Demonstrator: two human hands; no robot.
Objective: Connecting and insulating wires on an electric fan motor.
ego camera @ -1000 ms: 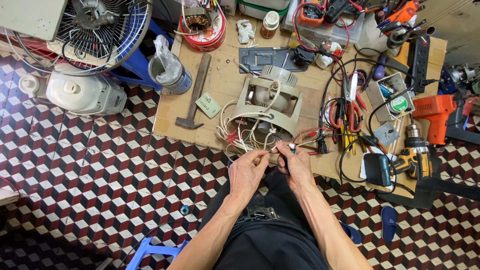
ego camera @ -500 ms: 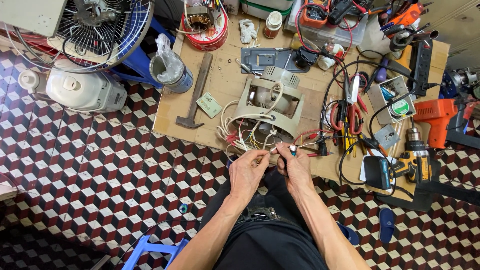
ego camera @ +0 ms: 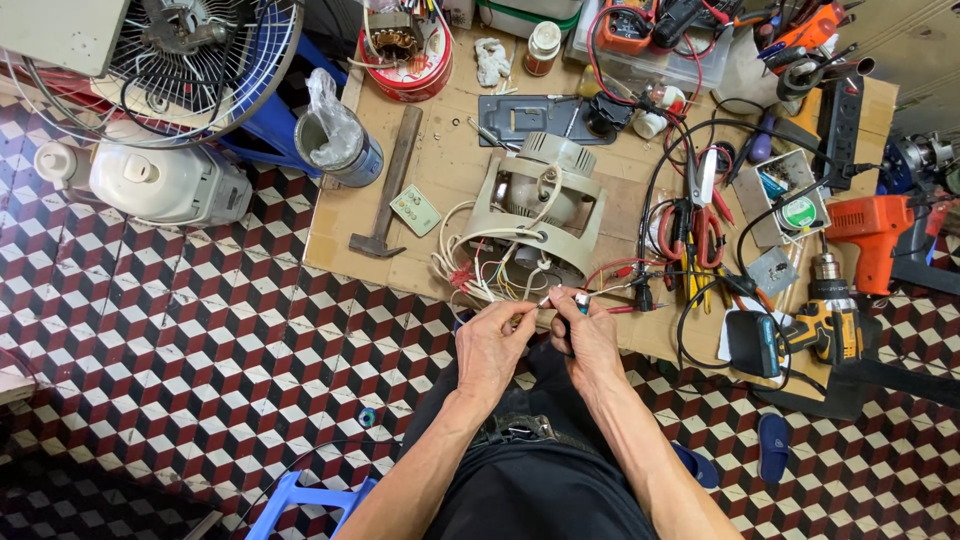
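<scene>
My left hand (ego camera: 492, 347) and my right hand (ego camera: 589, 335) meet at the near edge of a low wooden board (ego camera: 450, 175). Both pinch thin wire ends (ego camera: 548, 298) that trail from a beige fan motor housing (ego camera: 535, 212) lying just beyond them. The right hand also grips a small dark tool with a metal tip, hard to make out. A bundle of coloured wires (ego camera: 482, 283) spills from the housing toward my left hand. Red probe leads (ego camera: 625, 272) run off to the right of my fingers.
A hammer (ego camera: 388, 188), red-handled pliers (ego camera: 690, 225), a small circuit board (ego camera: 415, 209), a grey cup (ego camera: 340, 143), a multimeter (ego camera: 625, 25) and an orange drill (ego camera: 875, 228) crowd the board. A fan cage (ego camera: 190, 60) and white fan base (ego camera: 160, 180) sit left on chequered tile.
My hands have stayed at the board's near edge, fingers shifting slightly on the wire ends. The view has tilted a little; nothing else has moved.
</scene>
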